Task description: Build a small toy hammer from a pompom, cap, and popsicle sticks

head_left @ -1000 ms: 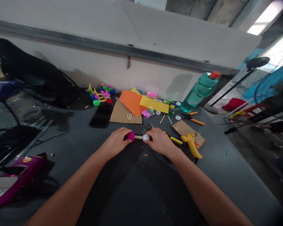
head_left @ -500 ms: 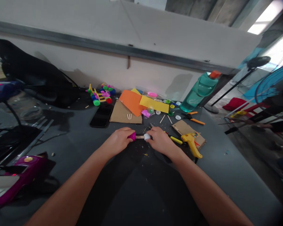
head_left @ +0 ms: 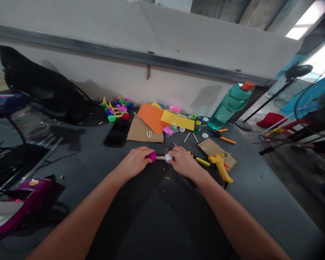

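Note:
Between my hands a short flat wooden stick runs from a magenta cap to a white cap. My left hand is closed, thumb and fingers pinching the magenta cap at the left end. On the other end, my right hand grips the white cap, fingers pressed together. Both hands are low over the dark table. A yellow-and-black handled tool lies just right of my right hand, partly covered by it. Beyond the hands, cut stick pieces rest on cardboard.
A yellow glue gun lies on cardboard at right, near orange-handled pliers. A black phone, orange sheet, loose caps, a colourful toy-like assembly and a teal bottle stand further back. A magenta device sits left.

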Tool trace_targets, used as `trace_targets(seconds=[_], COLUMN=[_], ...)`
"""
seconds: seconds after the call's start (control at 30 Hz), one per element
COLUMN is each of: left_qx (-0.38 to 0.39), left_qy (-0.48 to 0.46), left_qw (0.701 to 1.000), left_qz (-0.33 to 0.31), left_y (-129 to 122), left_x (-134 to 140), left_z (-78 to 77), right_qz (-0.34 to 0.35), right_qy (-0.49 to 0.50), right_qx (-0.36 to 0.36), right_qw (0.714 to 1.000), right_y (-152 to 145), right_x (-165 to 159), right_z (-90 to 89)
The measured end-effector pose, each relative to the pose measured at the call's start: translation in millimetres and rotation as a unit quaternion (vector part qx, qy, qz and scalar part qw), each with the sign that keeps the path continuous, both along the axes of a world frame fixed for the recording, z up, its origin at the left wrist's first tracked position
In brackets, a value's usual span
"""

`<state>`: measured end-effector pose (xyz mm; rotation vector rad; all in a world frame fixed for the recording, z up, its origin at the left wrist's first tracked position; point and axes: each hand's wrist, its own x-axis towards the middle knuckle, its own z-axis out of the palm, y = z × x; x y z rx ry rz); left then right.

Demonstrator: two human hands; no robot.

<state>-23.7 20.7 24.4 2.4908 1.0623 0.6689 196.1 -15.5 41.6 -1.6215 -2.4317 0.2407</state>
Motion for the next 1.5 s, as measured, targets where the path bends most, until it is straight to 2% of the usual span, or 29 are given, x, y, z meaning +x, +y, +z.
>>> trace_targets(seconds=[0.5, 0.77, 1.17, 1.5], left_qx=[0.004, -0.001, -0.047, -0.038], left_qy=[-0.010, 0.000, 0.006, 0.015], left_qw=[1.000, 1.000, 0.999, 0.999], left_qz=[0.004, 0.001, 0.007, 0.008], left_y=[1.3, 2.4, 1.5, 1.6], left_x=[-1.2, -1.0, -0.7, -1.3], left_z=[-4.9, -3.3, 0.2, 0.0], right_qz=[0.006, 0.011, 0.023, 0.019], right_qy=[0.031, 0.034, 0.074, 0.079], right_qx=[0.007, 0.011, 0.013, 0.015], right_qw=[0.999, 0.999, 0.997, 0.997], right_y=[0.6, 1.1, 3.4, 2.9], right_x=[0.2, 0.4, 2.7, 2.2], right_z=[-3.4, -3.4, -9.0, -8.9])
